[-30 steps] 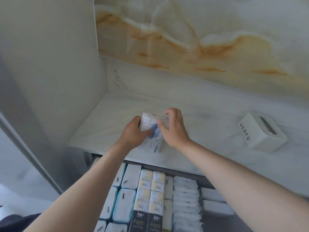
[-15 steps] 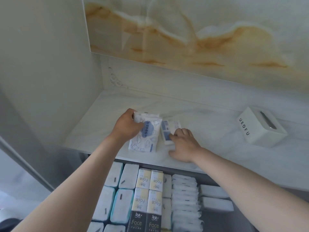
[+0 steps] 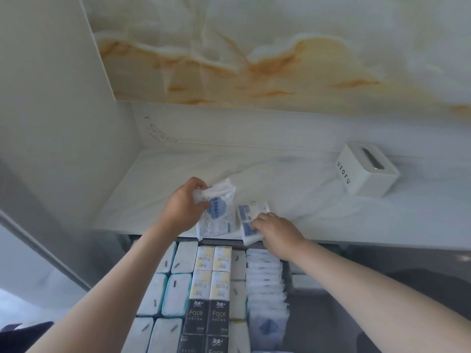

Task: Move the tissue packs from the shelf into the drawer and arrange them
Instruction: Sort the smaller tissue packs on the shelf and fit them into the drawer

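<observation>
At the centre of the frame, the left grip (image 3: 186,207) has fingers and thumb curled round the upper left corner of a white tissue pack with a blue label (image 3: 219,215). This pack sits at the front edge of the marble shelf (image 3: 165,179). Just to its right, the right grip (image 3: 277,231) pinches a smaller blue-and-white tissue pack (image 3: 248,212) that overhangs the same edge. Below, the open drawer (image 3: 321,317) holds rows of tissue packs, among them "Face" packs (image 3: 212,284). A white UEOFU tissue box (image 3: 367,171) stands on the shelf at right.
</observation>
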Available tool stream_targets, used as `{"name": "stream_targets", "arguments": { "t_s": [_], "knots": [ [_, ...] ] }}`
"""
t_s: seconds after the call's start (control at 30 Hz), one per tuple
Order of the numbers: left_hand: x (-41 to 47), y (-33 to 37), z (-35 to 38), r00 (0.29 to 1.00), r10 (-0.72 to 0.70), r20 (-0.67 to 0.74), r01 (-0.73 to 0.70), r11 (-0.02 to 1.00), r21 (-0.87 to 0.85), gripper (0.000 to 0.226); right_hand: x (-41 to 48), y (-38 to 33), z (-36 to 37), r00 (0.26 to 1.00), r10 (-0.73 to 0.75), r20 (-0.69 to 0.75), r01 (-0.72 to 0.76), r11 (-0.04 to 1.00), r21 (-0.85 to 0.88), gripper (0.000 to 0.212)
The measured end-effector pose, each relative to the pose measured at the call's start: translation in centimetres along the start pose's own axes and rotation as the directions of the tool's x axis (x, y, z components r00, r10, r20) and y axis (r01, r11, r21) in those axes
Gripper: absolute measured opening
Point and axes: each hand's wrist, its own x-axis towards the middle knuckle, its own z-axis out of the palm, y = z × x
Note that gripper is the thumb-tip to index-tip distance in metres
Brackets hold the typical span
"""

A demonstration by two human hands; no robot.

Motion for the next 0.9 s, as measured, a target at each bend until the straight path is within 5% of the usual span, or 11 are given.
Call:
{"name": "stream_targets", "arguments": {
  "t_s": [0.17, 0.27, 0.4, 0.5, 0.67, 0.8, 0.9],
  "knots": [
    [-2.3, 1.2, 0.5, 0.995, -0.018, -0.100, 0.012, 0.998, -0.057, 0.028, -2.3, -1.4, -3.7, 0.983, 0.052, -0.177, -0.009, 0.972, 0.236, 0.022],
    [-3.6, 2.4, 1.7, 1.000, -0.017, -0.015, 0.015, 0.994, -0.110, 0.029, -3.5, -2.6, -6.6, 0.968, 0.071, -0.239, 0.015, 0.940, 0.341, 0.021],
    [-5.8, 4.4, 4.0, 0.989, 0.090, 0.115, -0.076, 0.990, -0.120, 0.025, -5.0, -2.6, -8.4, 0.962, 0.001, -0.274, 0.089, 0.944, 0.318, 0.023],
    [-7.3, 5.2, 5.8, 0.963, 0.135, 0.233, -0.081, 0.971, -0.226, 0.024, -5.5, -1.1, -7.7, 0.919, -0.061, -0.390, 0.118, 0.986, 0.122, 0.020],
    [-9.6, 5.2, 8.0, 0.907, 0.078, 0.414, 0.067, 0.943, -0.325, 0.017, -7.6, 0.4, -5.7, 0.996, 0.050, -0.068, -0.024, 0.942, 0.336, 0.017],
    [-10.5, 5.0, 9.3, 0.804, 0.044, 0.593, 0.228, 0.898, -0.375, 0.030, -9.1, 0.7, -4.4, 0.998, 0.053, -0.021, -0.041, 0.924, 0.381, 0.016],
    [-11.2, 4.8, 10.9, 0.851, 0.131, 0.509, -0.048, 0.984, -0.173, 0.048, -10.6, 1.2, -4.3, 0.996, 0.093, 0.000, -0.084, 0.908, 0.410, 0.021]
  ]
}}
